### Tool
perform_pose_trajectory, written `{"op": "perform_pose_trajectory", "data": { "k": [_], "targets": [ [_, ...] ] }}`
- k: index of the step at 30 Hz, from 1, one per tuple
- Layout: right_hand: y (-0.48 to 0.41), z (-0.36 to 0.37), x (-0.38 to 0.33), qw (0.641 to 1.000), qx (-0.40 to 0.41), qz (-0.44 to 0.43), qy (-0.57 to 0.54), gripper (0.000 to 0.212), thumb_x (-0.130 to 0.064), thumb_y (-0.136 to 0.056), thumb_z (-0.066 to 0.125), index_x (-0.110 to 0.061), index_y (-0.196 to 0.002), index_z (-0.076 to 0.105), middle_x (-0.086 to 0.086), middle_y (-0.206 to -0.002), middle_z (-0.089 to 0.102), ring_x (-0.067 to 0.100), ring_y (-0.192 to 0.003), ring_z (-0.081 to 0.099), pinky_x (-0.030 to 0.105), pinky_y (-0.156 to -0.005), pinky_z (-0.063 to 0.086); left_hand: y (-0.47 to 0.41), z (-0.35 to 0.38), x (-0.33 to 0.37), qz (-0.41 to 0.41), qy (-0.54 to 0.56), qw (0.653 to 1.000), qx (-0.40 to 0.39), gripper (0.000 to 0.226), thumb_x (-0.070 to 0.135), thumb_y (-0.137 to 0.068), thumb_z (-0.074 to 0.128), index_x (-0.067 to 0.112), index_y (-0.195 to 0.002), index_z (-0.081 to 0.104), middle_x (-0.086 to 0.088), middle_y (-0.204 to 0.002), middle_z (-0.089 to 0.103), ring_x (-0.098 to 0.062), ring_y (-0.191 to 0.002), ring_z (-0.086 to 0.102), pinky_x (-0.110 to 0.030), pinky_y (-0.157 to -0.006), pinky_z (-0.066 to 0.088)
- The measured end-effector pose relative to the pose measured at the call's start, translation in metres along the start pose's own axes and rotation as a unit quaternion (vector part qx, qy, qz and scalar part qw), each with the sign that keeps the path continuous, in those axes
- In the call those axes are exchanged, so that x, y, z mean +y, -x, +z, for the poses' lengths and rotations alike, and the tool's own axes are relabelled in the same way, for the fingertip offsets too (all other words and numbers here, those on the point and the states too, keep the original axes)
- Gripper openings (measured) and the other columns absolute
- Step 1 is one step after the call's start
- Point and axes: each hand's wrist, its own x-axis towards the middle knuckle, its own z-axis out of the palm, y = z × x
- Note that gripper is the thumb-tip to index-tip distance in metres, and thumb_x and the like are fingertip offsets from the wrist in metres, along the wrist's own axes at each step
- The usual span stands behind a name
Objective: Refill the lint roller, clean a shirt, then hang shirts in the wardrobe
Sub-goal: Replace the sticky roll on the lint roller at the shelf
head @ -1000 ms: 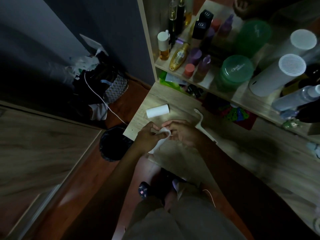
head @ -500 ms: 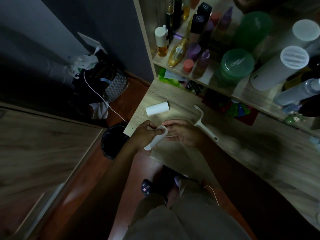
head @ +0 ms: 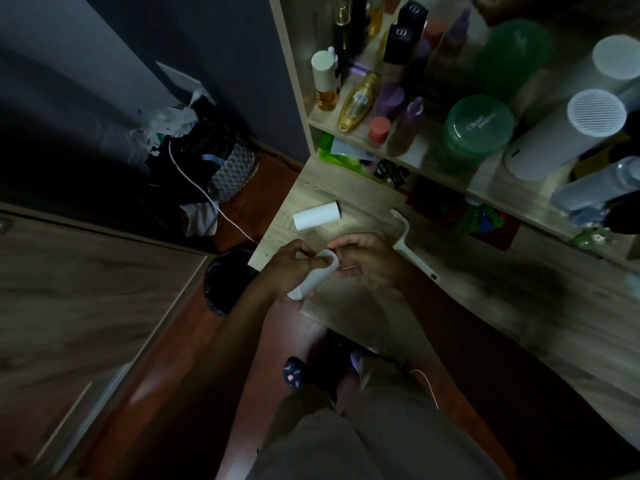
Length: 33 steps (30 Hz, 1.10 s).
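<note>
— Hands? Where are the 2?
— Left hand [head: 289, 263] grips a white roll [head: 313, 278] above the table [head: 467, 306] edge; right hand [head: 367, 259] pinches at its end.
— Handle [head: 412, 249]?
— On the table (second roll [head: 317, 216] lies nearby).

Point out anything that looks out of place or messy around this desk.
On the shelf a gold bottle lies tipped on its side among upright ones. On the floor by the wall, a heap of bags and crumpled paper spills over, with a white cable trailing out.
</note>
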Motion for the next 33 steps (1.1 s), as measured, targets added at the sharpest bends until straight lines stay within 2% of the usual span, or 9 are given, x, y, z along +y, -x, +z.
{"op": "perform_pose_trajectory", "data": {
  "k": [6, 9, 16, 22, 29, 33],
  "targets": [
    [0.002, -0.001, 0.002, 1.000, -0.010, 0.021, 0.000, 0.020, -0.009, -0.092, 0.064, -0.008, -0.111, 0.067, 0.010, -0.109, 0.073, 0.030, -0.103, 0.071, 0.041, -0.076, 0.059, -0.007, -0.001, -0.006, 0.007, -0.031, 0.999, -0.004, 0.046, 0.046, -0.076, 0.083, 0.018, -0.104, 0.060, -0.016, -0.106, 0.068, -0.028, -0.081, 0.068, -0.022, -0.040, 0.045],
    [0.002, -0.002, 0.003, 0.999, -0.022, 0.026, -0.001, 0.020, -0.012, -0.092, 0.063, -0.011, -0.112, 0.066, 0.008, -0.110, 0.071, 0.030, -0.104, 0.070, 0.042, -0.076, 0.059, -0.008, 0.000, -0.010, 0.009, -0.048, 0.999, 0.000, 0.047, 0.053, -0.073, 0.083, 0.023, -0.100, 0.060, -0.013, -0.108, 0.070, -0.031, -0.090, 0.069, -0.025, -0.048, 0.045],
    [-0.001, 0.000, 0.005, 0.999, -0.021, 0.044, 0.015, 0.020, -0.011, -0.090, 0.063, -0.013, -0.109, 0.068, 0.009, -0.110, 0.070, 0.029, -0.103, 0.069, 0.045, -0.078, 0.059, -0.007, 0.000, -0.012, 0.008, -0.048, 0.999, 0.004, 0.048, 0.055, -0.071, 0.083, 0.024, -0.098, 0.059, -0.014, -0.106, 0.070, -0.033, -0.094, 0.068, -0.029, -0.056, 0.045],
    [0.001, 0.000, 0.009, 0.999, -0.016, 0.025, 0.015, 0.020, -0.010, -0.089, 0.064, -0.013, -0.108, 0.069, 0.008, -0.111, 0.071, 0.029, -0.105, 0.067, 0.048, -0.083, 0.058, -0.003, -0.002, -0.009, -0.003, -0.025, 1.000, -0.001, 0.050, 0.046, -0.077, 0.083, 0.017, -0.108, 0.058, -0.018, -0.111, 0.067, -0.031, -0.081, 0.070, -0.022, -0.038, 0.045],
    [0.004, 0.004, 0.007, 0.999, -0.023, 0.005, 0.034, 0.031, 0.000, -0.093, 0.060, -0.008, -0.122, 0.066, 0.007, -0.118, 0.071, 0.028, -0.109, 0.068, 0.043, -0.084, 0.058, -0.002, -0.003, -0.010, -0.008, -0.042, 0.999, 0.000, 0.046, 0.052, -0.074, 0.083, 0.023, -0.101, 0.060, -0.012, -0.112, 0.067, -0.034, -0.092, 0.071, -0.027, -0.050, 0.047],
    [0.006, 0.007, 0.002, 0.999, -0.022, -0.005, 0.042, 0.031, -0.002, -0.092, 0.061, -0.013, -0.120, 0.068, 0.008, -0.116, 0.072, 0.026, -0.106, 0.070, 0.037, -0.080, 0.058, 0.003, 0.001, -0.005, -0.017, -0.005, 1.000, -0.022, 0.046, 0.041, -0.078, 0.084, 0.014, -0.108, 0.060, -0.021, -0.108, 0.069, -0.028, -0.069, 0.069, -0.024, -0.039, 0.046]
  ]
}}
